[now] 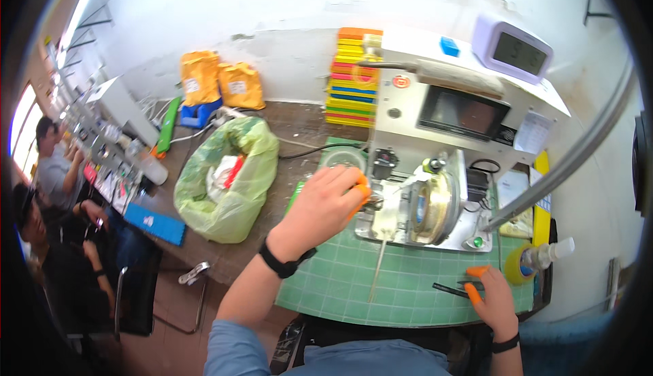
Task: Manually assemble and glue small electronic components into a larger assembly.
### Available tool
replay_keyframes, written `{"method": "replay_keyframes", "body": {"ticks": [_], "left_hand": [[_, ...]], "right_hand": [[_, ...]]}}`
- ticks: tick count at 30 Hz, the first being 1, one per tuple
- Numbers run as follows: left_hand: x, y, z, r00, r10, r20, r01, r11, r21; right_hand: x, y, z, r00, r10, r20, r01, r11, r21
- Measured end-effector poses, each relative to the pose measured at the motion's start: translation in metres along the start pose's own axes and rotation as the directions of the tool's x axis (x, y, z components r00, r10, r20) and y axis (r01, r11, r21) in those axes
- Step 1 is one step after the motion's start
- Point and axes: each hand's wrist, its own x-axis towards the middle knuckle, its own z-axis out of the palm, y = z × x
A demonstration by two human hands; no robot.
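My left hand, with orange finger covers, reaches to the metal fitting at the left of a benchtop machine. Its fingers are closed there, and what they grip is hidden. Beside that hand is a whitish block on the machine, with a thin rod running down over the green cutting mat. A round clear-rimmed wheel stands right of the block. Low on the right, my right hand has its orange-covered thumb and forefinger around a slender black tool at mat level.
A bin lined with a green bag stands left on the brown table. Stacked coloured trays rise behind. Yellow tape and a clear bottle sit at the right edge. A grey tube slants across the right. Two people sit far left.
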Motion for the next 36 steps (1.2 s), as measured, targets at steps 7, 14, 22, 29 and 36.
{"method": "replay_keyframes", "body": {"ticks": [7, 14, 22, 29, 36], "left_hand": [[0.002, 0.017, 0.009, 0.997, -0.069, -0.019, 0.062, 0.968, -0.242], [0.011, 0.002, 0.030, 0.939, -0.311, 0.144, 0.308, 0.581, -0.753], [0.003, -0.002, 0.033, 0.945, -0.313, 0.091, 0.261, 0.558, -0.788], [0.001, -0.001, 0.041, 0.962, -0.269, 0.049, 0.200, 0.571, -0.796], [-0.002, -0.003, 0.045, 0.945, -0.324, 0.046, 0.230, 0.558, -0.797]], "right_hand": [[0.007, 0.019, 0.016, 0.998, 0.062, 0.018, -0.061, 0.997, -0.039], [0.004, 0.029, 0.001, 0.983, 0.114, 0.145, -0.115, 0.993, -0.007], [0.008, 0.031, 0.002, 0.954, 0.113, 0.276, -0.138, 0.988, 0.075], [0.038, -0.044, -0.031, 0.822, -0.426, 0.379, 0.092, 0.755, 0.650], [0.076, -0.095, 0.049, 0.535, -0.420, 0.733, -0.816, -0.032, 0.577]]}}
